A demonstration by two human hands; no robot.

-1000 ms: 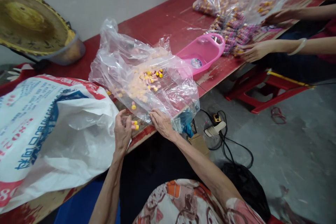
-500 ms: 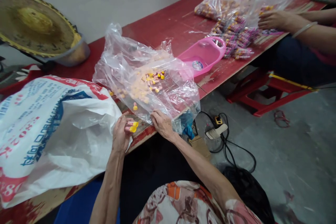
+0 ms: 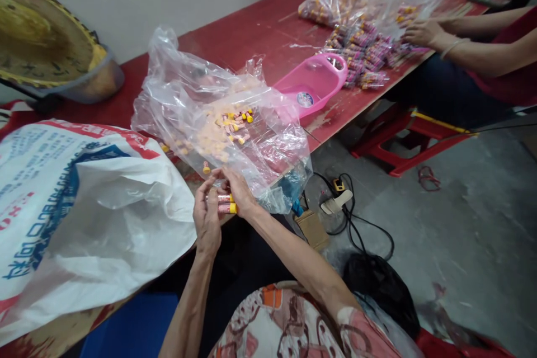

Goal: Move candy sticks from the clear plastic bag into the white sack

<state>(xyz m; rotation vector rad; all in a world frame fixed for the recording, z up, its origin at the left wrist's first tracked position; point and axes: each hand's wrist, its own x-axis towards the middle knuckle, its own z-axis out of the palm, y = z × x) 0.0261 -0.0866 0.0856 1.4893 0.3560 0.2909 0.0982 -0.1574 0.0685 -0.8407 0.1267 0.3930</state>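
Note:
My left hand (image 3: 207,210) is closed around a few small pink-and-white tubes (image 3: 225,204) with yellow caps, lying side by side with the caps pointing right. My right hand (image 3: 239,189) has its fingers curled against the left fingertips, and its palm side meets the capped ends; the exact grip of its fingers is partly hidden. Just beyond both hands, a clear plastic bag (image 3: 268,145) lies spread on the red table. Loose yellow-capped tubes (image 3: 237,123) show at its mouth and through the film. One single tube (image 3: 206,167) lies close to my left fingers.
A white printed sack (image 3: 138,207) covers the table's left side. Behind stand a pink plastic basin (image 3: 310,86) and a tub (image 3: 103,81) under a straw hat (image 3: 37,33). A co-worker's hands (image 3: 423,33) are by a heap of wrapped packs (image 3: 369,53). Cables (image 3: 356,224) lie on the floor.
My right hand has left the bag's edge and come over to my left hand. The left hand has moved right with the tubes, and the view has shifted slightly.

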